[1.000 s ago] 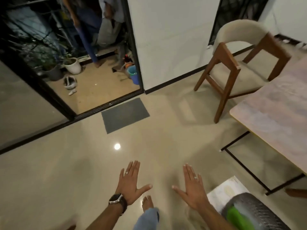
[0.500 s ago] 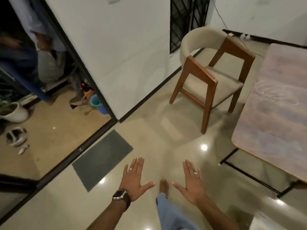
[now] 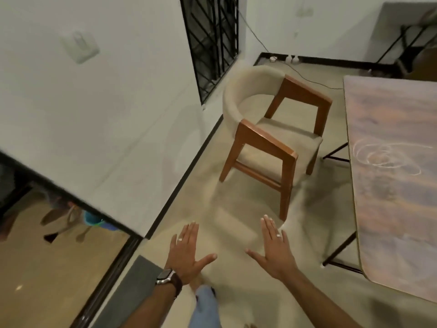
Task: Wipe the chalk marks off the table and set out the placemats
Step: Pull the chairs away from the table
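Two bare hands hover palm-down over the glossy beige floor (image 3: 248,204), holding nothing: the left hand (image 3: 186,254), with a ring and a dark-strapped wristwatch (image 3: 166,276), and the right hand (image 3: 275,249), also ringed, both with straight fingers and thumbs spread toward each other. The pinkish marbled rectangular table (image 3: 397,209) stands to the right of the right hand, well apart from it. White looping chalk marks (image 3: 383,158) lie on its top, farther forward than both hands. A wooden chair with beige upholstery (image 3: 272,138) stands ahead, just left of the table.
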